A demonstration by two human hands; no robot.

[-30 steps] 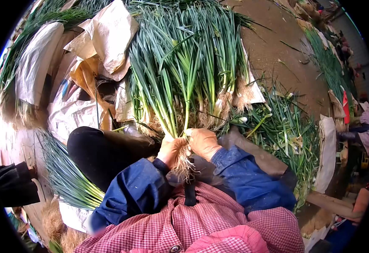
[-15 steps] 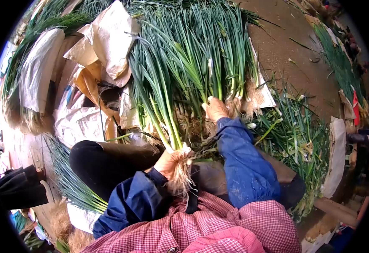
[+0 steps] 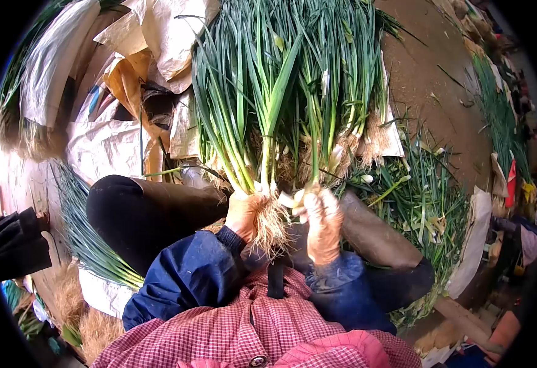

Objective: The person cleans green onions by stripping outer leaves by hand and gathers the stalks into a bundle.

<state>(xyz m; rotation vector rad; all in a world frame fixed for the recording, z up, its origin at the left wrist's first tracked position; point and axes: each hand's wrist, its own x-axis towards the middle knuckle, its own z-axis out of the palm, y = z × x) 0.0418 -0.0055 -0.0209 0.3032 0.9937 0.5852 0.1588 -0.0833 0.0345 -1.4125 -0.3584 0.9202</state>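
A: How is the left grip (image 3: 242, 214) being used?

B: A bunch of green stalks (image 3: 267, 147) is being clasped in it near the base, the roots (image 3: 271, 236) hanging beside the fist and the leaves pointing away from the body.

A: And the right grip (image 3: 322, 224)?

B: It is being kept narrow, just beside the roots. A single stalk (image 3: 315, 153) seems to be being pinched there by its pale base; blur is hiding the exact hold.

A: Which step is being carried out?

B: Apparently, stalks are being gathered into the bunch, and this one's base is perhaps being tidied.

A: What is being called for by the next move?

B: In all likelihood, a clean base and level root ends, with the bunch being held firmly but no stem being crushed.

A: What is being seen farther out?

B: Ahead, a pile of stalks (image 3: 354, 61) is lying spread. Loose greens (image 3: 434, 196) are lying beyond the right knee; another bundle (image 3: 96, 239) is resting beside the left, with wrinkled sacking (image 3: 112, 147) lying ahead of it.
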